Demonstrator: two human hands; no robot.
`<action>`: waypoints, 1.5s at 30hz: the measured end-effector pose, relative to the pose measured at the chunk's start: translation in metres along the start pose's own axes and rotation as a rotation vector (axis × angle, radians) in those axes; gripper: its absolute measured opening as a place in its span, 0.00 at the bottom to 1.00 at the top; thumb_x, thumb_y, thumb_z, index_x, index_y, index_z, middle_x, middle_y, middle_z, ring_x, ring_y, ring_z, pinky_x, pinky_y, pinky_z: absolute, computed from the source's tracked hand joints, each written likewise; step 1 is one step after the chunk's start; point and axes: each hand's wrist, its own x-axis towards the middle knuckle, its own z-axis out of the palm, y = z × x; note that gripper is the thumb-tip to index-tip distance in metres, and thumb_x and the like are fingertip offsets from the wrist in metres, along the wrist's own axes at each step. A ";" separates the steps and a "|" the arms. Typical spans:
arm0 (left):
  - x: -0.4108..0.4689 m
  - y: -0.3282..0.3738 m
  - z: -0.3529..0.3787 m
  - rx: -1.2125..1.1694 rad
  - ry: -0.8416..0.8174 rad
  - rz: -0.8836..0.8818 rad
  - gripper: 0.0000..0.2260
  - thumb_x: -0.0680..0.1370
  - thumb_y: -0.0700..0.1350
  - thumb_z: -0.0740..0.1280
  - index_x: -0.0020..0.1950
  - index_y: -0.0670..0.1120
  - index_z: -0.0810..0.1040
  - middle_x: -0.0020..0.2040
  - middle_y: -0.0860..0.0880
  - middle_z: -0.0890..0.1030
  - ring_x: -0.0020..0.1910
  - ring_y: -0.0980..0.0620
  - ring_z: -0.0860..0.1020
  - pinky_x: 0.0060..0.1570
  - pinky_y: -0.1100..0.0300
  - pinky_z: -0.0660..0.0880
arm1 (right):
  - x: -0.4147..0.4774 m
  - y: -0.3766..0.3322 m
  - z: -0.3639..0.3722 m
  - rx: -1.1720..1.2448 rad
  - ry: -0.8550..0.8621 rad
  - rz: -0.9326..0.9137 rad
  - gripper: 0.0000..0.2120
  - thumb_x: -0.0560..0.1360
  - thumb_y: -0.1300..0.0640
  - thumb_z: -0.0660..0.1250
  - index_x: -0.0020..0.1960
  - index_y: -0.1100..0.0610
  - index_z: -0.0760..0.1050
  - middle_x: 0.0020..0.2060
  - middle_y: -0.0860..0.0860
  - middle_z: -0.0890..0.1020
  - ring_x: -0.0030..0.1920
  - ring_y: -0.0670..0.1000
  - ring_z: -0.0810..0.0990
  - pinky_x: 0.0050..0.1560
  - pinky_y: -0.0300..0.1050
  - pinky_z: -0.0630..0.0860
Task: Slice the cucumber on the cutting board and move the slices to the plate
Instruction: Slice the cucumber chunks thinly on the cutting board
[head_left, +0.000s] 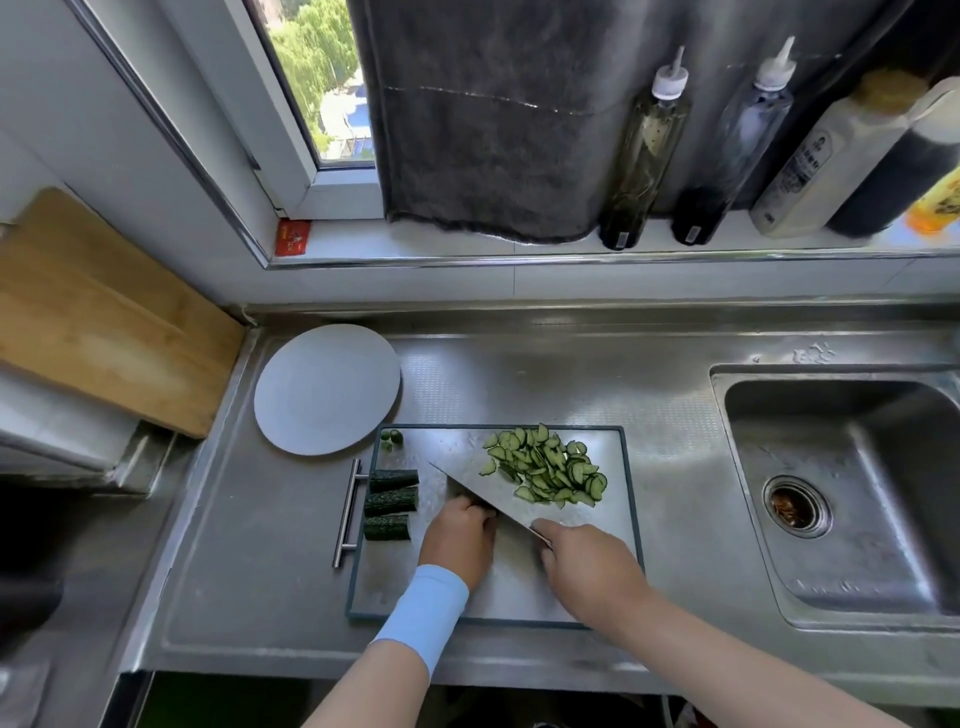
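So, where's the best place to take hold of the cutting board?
The metal bar handle on the left edge of the board, reached from the left: it stands off the edge, leaving a gap for fingers to curl round.

Open worktop (670, 415) between cutting board (631, 493) and sink (724, 415)
Cucumber pieces (392, 501) line the board's left edge, toward the plate (327, 389).

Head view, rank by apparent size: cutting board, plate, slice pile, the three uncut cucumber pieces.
1. cutting board
2. plate
3. slice pile
4. cucumber pieces, each taken singly. The three look about alike, so there is no order among them.
The plate lies farther from the camera, but the board's lead still looks clear.
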 end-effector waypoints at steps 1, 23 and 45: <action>0.000 0.000 0.001 0.007 0.001 -0.005 0.03 0.72 0.40 0.72 0.41 0.44 0.86 0.40 0.45 0.81 0.39 0.44 0.80 0.36 0.57 0.78 | -0.002 -0.001 0.000 -0.004 0.006 0.000 0.12 0.80 0.54 0.54 0.59 0.48 0.72 0.46 0.52 0.82 0.45 0.57 0.78 0.39 0.48 0.70; -0.002 -0.001 -0.001 -0.021 0.089 0.089 0.07 0.65 0.38 0.79 0.37 0.49 0.85 0.39 0.52 0.82 0.39 0.51 0.80 0.37 0.65 0.76 | -0.013 0.000 -0.010 0.042 -0.017 -0.003 0.10 0.81 0.55 0.53 0.53 0.49 0.73 0.38 0.48 0.75 0.39 0.55 0.71 0.36 0.47 0.63; -0.003 -0.006 0.006 -0.066 0.071 0.011 0.06 0.65 0.38 0.78 0.38 0.48 0.85 0.39 0.50 0.82 0.37 0.49 0.80 0.35 0.63 0.77 | -0.002 -0.007 -0.001 0.026 -0.047 -0.002 0.11 0.80 0.56 0.53 0.56 0.48 0.71 0.42 0.51 0.80 0.41 0.57 0.74 0.40 0.49 0.71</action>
